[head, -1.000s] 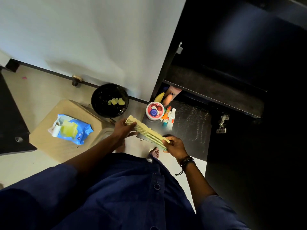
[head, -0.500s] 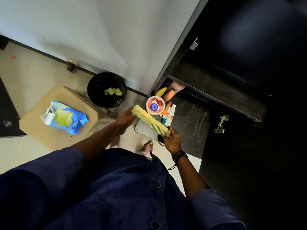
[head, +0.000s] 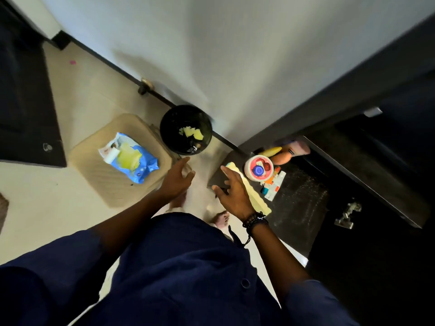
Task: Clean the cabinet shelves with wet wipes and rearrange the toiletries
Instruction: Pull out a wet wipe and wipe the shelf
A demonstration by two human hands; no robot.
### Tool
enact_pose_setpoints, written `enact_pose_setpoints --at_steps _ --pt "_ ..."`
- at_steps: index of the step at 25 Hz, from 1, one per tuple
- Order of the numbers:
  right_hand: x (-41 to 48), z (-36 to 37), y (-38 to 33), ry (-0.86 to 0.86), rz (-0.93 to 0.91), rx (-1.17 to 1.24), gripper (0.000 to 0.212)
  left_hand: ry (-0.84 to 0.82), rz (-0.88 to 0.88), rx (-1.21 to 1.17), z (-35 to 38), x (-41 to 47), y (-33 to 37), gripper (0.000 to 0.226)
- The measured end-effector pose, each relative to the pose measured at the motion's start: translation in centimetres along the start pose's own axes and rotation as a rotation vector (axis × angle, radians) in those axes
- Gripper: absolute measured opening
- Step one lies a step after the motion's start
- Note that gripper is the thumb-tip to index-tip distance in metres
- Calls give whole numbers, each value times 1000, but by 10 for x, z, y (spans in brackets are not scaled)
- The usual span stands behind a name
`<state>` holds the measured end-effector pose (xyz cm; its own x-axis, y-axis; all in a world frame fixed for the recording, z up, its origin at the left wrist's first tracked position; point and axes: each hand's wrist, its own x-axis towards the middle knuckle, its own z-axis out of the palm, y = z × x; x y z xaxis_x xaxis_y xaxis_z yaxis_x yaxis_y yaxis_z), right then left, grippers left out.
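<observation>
My left hand (head: 177,181) hovers empty with spread fingers between the beige stool (head: 94,177) and the low dark cabinet shelf (head: 303,205). My right hand (head: 231,194) is open with fingers apart, just above a pale yellow comb (head: 255,198) that lies along the shelf's front left edge. A blue pack of wet wipes (head: 133,160) sits open on the stool, a yellow wipe sticking out. On the shelf stand a round white jar (head: 258,171), small tubes (head: 274,187) and bottles (head: 286,151) at the back.
A black bin (head: 186,130) with used yellow wipes stands on the floor by the white wall. A dark door panel (head: 23,102) lies at the left. The upper cabinet shelf (head: 367,170) and a metal hinge (head: 346,216) are to the right. My bare feet are below.
Both hands held the comb before. Now the comb lies on the shelf edge, both hands have let go, and the left hand has drawn away to the left.
</observation>
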<state>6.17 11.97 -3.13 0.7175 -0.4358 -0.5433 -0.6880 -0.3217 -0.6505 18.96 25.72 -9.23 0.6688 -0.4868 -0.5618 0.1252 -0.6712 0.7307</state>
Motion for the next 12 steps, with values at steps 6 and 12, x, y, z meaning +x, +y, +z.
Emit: enact_pose_setpoints --at_steps 6,12 --pt "54 54 -59 -289 -115 -83 69 273 -19 110 -71 7 -76 44" --pt "81 94 -81 -428 -139 -114 75 232 -94 236 -108 29 -132 41"
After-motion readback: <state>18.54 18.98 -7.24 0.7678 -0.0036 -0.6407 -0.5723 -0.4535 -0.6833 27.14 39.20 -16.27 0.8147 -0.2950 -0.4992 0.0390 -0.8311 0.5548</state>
